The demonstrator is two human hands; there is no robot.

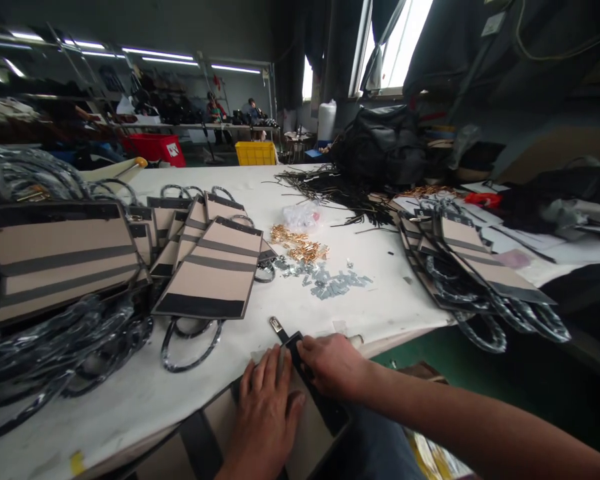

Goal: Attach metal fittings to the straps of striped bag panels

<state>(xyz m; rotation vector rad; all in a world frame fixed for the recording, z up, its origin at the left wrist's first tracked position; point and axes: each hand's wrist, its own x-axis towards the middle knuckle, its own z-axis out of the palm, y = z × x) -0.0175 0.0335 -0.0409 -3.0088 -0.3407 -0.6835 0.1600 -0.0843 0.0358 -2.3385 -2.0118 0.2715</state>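
Observation:
A beige bag panel (307, 427) with dark bands and black trim lies tilted at the table's near edge, partly over my lap. My left hand (267, 407) rests flat on it, fingers stretched toward its far edge. Closed at the black trim of that edge is my right hand (335, 367), pinching it; whether the fingers also hold something small is hidden. A short black strap (280, 330) with a shiny metal fitting sticks out beyond the panel, just ahead of my fingertips.
Beige panels with black handles (215, 267) are piled at left; another pile (473, 257) stands at right. Gold fittings (305, 250) and flat grey metal pieces (337, 283) lie mid-table. Black straps (330, 190) and a black bag (385, 147) are behind. People work far back.

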